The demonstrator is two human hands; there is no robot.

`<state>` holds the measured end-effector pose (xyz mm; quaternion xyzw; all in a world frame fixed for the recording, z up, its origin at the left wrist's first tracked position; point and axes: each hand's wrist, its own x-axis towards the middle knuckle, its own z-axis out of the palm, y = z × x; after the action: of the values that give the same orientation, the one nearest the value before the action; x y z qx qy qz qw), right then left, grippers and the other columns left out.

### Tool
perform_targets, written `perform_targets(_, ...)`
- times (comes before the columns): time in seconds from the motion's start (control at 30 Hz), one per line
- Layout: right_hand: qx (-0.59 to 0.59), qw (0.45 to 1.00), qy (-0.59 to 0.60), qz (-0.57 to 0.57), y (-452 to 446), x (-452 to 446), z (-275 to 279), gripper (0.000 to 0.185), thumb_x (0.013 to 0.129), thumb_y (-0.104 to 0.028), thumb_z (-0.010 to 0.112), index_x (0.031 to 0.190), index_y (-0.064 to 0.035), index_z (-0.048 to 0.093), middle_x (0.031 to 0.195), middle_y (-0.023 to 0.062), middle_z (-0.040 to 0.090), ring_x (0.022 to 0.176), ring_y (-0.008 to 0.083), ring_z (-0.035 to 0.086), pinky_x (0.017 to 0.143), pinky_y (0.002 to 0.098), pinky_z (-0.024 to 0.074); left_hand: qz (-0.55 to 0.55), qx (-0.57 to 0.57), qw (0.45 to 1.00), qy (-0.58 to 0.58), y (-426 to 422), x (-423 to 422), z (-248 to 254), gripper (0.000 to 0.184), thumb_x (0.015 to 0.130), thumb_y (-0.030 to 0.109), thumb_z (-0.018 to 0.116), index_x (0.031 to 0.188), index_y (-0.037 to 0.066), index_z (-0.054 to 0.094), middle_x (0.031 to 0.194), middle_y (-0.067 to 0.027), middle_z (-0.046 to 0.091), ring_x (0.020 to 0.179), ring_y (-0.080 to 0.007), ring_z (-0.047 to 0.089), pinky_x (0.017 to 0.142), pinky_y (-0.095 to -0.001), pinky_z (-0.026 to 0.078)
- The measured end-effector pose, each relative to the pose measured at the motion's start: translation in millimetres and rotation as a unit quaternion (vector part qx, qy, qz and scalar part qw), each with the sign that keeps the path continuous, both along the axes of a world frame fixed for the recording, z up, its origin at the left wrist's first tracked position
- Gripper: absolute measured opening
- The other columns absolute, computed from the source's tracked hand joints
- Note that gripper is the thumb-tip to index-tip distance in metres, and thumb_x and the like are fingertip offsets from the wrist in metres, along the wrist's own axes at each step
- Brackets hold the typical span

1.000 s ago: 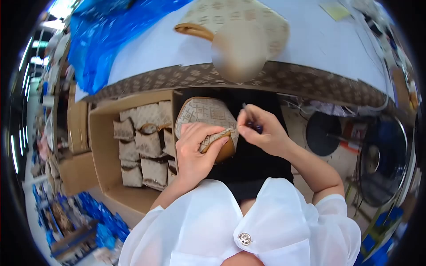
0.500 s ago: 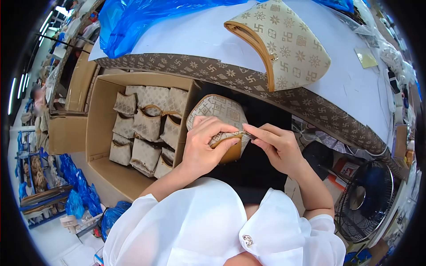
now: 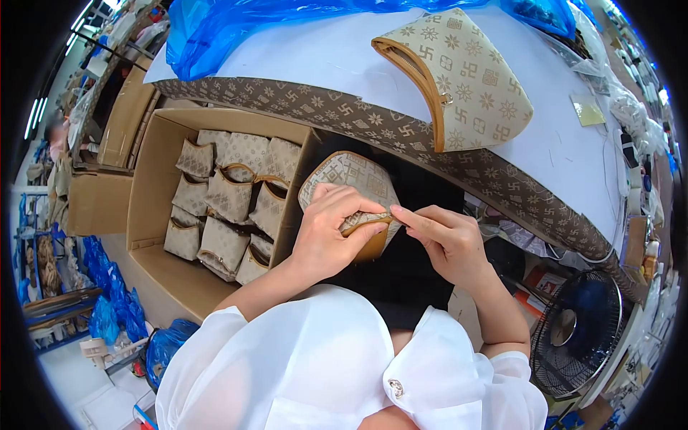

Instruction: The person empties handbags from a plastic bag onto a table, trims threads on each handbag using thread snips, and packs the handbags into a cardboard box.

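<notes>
A beige patterned pouch [image 3: 355, 170] with tan trim rests on my lap. My left hand [image 3: 331, 231] is closed on it, thumb and fingers pinching the tan-edged opening. My right hand [image 3: 448, 240] is at the right end of that edge, thumb and fingertips pressed together beside the left fingertips. What the right fingers pinch is too small and hidden to make out. On the table, a larger beige pouch [image 3: 476, 86] with a tan zip edge lies above my hands.
An open cardboard box [image 3: 152, 193] at the left holds several patterned pouches [image 3: 231, 193]. Blue plastic [image 3: 215, 36] lies on the white table [image 3: 322, 61], whose patterned edge crosses above my lap. A black fan [image 3: 577, 333] stands at the lower right.
My right hand, raised apart from the pouch a second ago, has come down to its edge beside my left fingers. Its fingertips have since shifted slightly. The view has turned.
</notes>
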<state>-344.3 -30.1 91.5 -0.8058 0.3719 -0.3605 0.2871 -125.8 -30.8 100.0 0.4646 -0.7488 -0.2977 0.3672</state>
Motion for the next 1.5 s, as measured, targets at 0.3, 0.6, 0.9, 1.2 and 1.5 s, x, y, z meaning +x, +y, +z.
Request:
perform_targets(0.3,0.156,0.958,-0.242,0.005,-4.9,6.0,-2.3,0.059,0.079,-0.004,0.073,0.133,-0.0008,0.052,0.089,0.0095,0.066,0.078,0.0123,0.061,0.065,0.022,0.0461,-0.049,-0.063,0.997,0.02,-2.1,7.5,-9.2,0.022,0.075,0.016,0.077,0.094,0.008,0.068,0.09,-0.0079,0.066,0.097,-0.0264,0.06,0.097,-0.041,0.037)
perform_targets(0.6,0.101,0.971,-0.205,-0.076,8.7,12.6,-42.7,0.056,0.081,-0.03,0.077,0.12,0.0039,0.053,0.097,0.0093,0.063,0.085,0.015,0.058,0.072,0.0238,0.0443,0.121,-0.012,0.964,0.239,-0.5,34.9,-77.8,0.046,0.086,0.037,0.07,0.117,0.006,0.056,0.116,-0.0086,0.058,0.122,-0.024,0.049,0.101,-0.0387,0.036)
perform_targets(0.9,0.107,0.945,-0.293,-0.099,-6.1,40.1,-37.6,0.036,0.089,-0.023,0.068,0.112,0.0011,0.054,0.102,0.014,0.063,0.058,0.0084,0.048,0.051,0.0184,0.0369,0.241,0.103,0.944,0.2,11.7,133.2,-56.5,0.029,0.083,0.03,0.075,0.085,0.003,0.064,0.07,0.0017,0.055,0.065,-0.0055,0.047,0.06,-0.0246,0.04)
perform_targets(1.2,0.146,0.943,-0.293,-0.052,-30.8,68.3,-54.4,0.015,0.095,-0.007,0.055,0.107,0.0022,0.057,0.104,0.0146,0.061,0.046,0.002,0.034,0.04,0.016,0.0248,0.613,0.018,0.766,0.191,94.9,339.3,-85.6,0.032,0.092,0.03,0.06,0.102,-0.001,0.061,0.084,-0.0033,0.063,0.076,-0.0114,0.053,0.071,-0.029,0.044)
perform_targets(1.5,0.143,0.94,-0.303,-0.074,-28.2,68.9,-44.9,0.017,0.095,-0.007,0.056,0.108,0.0015,0.061,0.083,0.0072,0.063,0.045,0.0022,0.032,0.042,0.0165,0.0232,0.62,0.464,0.631,0.043,189.7,250.8,-287.4,0.058,0.083,0.022,0.069,0.132,0.003,0.045,0.133,-0.0221,0.049,0.105,-0.0346,0.059,0.088,-0.0423,0.049)
